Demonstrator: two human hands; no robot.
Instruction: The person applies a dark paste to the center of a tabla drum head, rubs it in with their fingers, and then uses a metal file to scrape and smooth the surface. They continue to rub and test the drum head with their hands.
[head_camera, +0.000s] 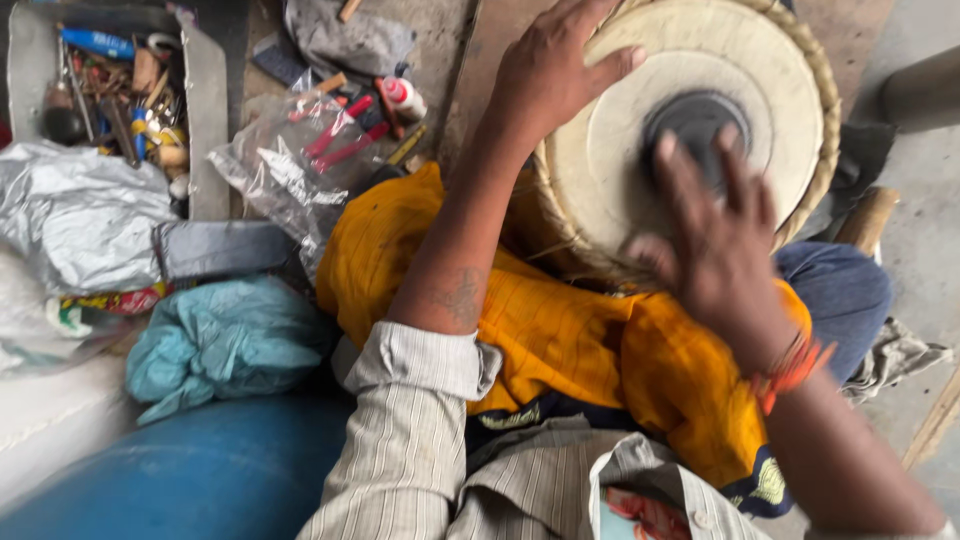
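Note:
A round drum (610, 170) with a cream skin, a black centre patch and a braided rim lies tilted on an orange cloth (560, 340) over my lap. My left hand (550, 70) rests on the drum's upper left rim, fingers wrapped over the edge. My right hand (715, 235) hovers blurred over the drumhead, fingers spread, just below the black patch. It holds nothing. An orange thread band circles my right wrist.
A metal tray (205, 100) of hand tools sits at the upper left. Beside it lie a clear plastic bag (290, 160) with red-handled tools, a silver sheet (70, 210), a teal cloth (225, 340) and a blue drum-like container (200, 470).

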